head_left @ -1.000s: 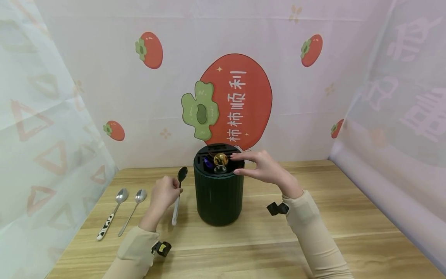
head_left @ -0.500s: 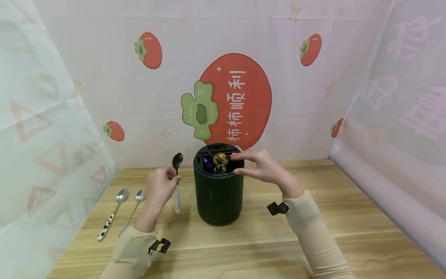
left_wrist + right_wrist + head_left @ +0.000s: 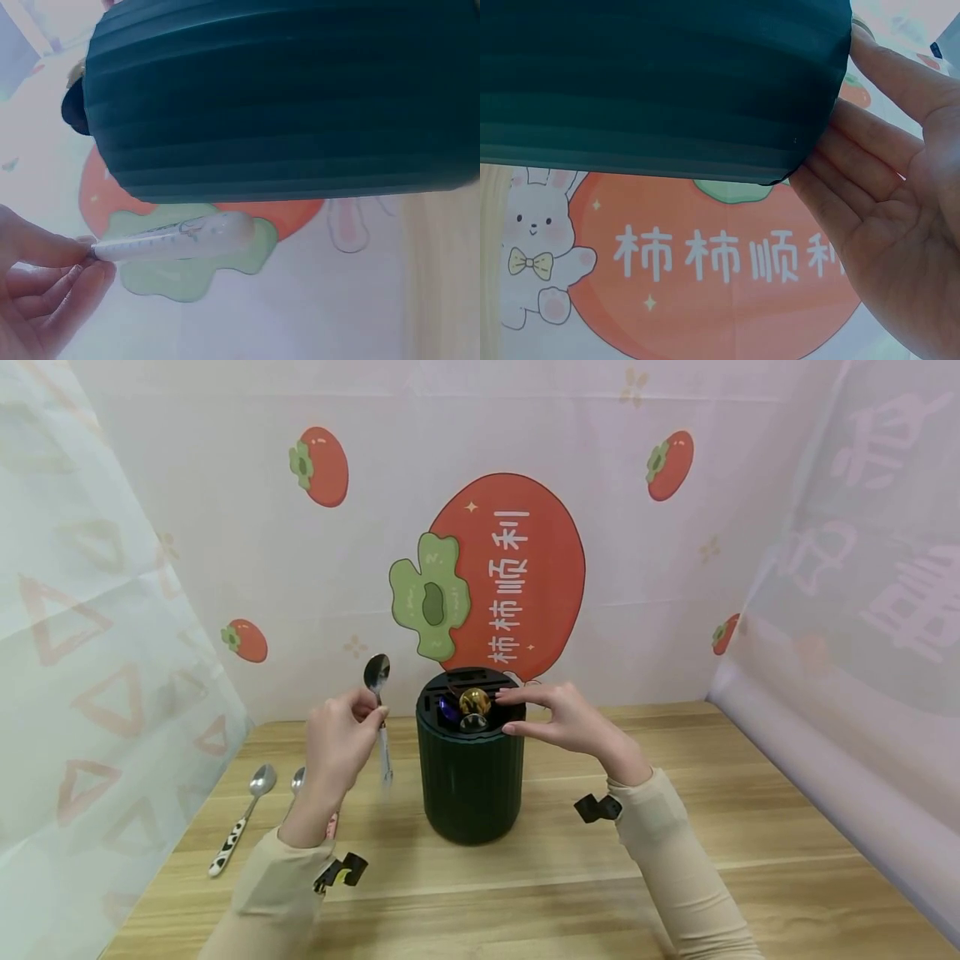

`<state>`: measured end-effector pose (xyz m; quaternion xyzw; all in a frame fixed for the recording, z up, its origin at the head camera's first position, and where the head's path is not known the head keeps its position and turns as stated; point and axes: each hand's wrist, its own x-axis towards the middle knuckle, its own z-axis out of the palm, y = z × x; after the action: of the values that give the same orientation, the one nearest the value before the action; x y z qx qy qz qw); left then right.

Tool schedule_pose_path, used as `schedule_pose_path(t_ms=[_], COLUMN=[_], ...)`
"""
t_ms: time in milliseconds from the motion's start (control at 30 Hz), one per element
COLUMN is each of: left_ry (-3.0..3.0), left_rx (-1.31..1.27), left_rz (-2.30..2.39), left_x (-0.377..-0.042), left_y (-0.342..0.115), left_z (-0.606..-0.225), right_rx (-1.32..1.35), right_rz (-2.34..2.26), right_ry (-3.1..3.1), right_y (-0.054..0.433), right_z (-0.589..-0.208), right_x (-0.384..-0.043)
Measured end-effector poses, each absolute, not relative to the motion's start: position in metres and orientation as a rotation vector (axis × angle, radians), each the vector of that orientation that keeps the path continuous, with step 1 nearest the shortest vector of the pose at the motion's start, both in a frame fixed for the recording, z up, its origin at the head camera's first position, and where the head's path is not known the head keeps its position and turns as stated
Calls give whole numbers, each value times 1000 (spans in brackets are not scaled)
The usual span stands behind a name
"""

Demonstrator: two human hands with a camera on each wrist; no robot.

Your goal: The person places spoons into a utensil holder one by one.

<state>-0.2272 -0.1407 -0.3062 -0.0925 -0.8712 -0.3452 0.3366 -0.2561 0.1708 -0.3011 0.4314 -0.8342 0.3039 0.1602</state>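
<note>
My left hand (image 3: 341, 739) pinches a spoon (image 3: 385, 752) by its thin neck, bowl up and white patterned handle hanging down. In the left wrist view the handle (image 3: 180, 236) points toward the dark green ribbed utensil holder (image 3: 285, 105), apart from it. That holder (image 3: 472, 789) stands upright with a slotted top. Gold, purple and silver spoon bowls (image 3: 474, 702) show in its opening. At the holder's right rim rests my right hand (image 3: 566, 718), fingers extended and thumb spread apart. The right wrist view shows its fingers (image 3: 870, 142) against the rim, tips partly hidden.
A spoon with a black-and-white spotted handle (image 3: 227, 847) lies at the table's left. Beside it is another spoon (image 3: 297, 779), mostly covered by my left arm. Part of a pink handle (image 3: 332, 825) shows by my left wrist. Behind the wooden table (image 3: 585, 893) hangs a printed cloth (image 3: 187, 485).
My left hand has lifted the white-handled spoon up off the table and drawn slightly left, uncovering the pink handle and covering more of the neighbouring spoon. My right hand has stayed on the holder.
</note>
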Motion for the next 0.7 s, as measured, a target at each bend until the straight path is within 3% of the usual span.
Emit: schedule_pose_path(t_ms=[700], left_ry=[-2107], left_rx=[-273], left_rz=[-1021], left_x=[-225], left_y=[-128], left_z=[-269], right_rx=[1233], right_rz=[881], right_ry=[-2375], right_y=[171], right_z=[-303], right_x=[-257])
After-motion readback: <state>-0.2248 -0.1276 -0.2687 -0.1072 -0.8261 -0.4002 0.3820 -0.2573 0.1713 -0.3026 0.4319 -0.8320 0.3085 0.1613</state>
